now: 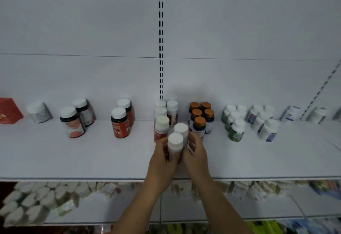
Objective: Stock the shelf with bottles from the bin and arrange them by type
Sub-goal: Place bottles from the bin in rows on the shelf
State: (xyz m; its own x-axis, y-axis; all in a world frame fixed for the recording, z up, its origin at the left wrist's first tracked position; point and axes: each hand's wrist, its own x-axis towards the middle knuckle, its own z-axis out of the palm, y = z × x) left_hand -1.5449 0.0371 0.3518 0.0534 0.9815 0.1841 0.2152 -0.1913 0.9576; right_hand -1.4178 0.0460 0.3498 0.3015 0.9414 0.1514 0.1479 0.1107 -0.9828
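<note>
**Q:** What is nearest the viewer, and how are the hands set?

**A:** Both forearms rise past the lower shelf (129, 209), where blurred packs lie, to the front of the upper shelf (92, 159), in line with the slotted upright (161, 49). The left hand (162, 152) has thumb and fingers curled round the front white-capped bottle (175, 143). The right hand (195, 152) curls round the second white-capped bottle (181, 129), just behind the first and touching it. Whether their bases rest on the shelf cannot be told.

**Q:** Why are they held there?

**A:** The red-labelled row (162, 124) runs from the foot of the upright toward the shelf edge. The two held bottles have matching caps and sit at its near end. They are probably being added to that row. Gripping the body below the cap keeps each bottle upright and its cap visible.

**Q:** How is the remainder laid out?

**A:** It is laid out in clusters by type, with bare shelf between them.
- **Left of the upright:** the dark Fe bottles (120, 124) come first, then the pink-labelled dark bottles (73, 123). Further out stand a lone white bottle (39, 112) and a red box (9, 111).
- **Right of the upright:** the orange-capped bottles (200, 121) come first, then the green-labelled bottles (237, 130), then the blue-labelled bottles (267, 130).

The gaps probably serve to separate the types. The bin is out of view.
</note>
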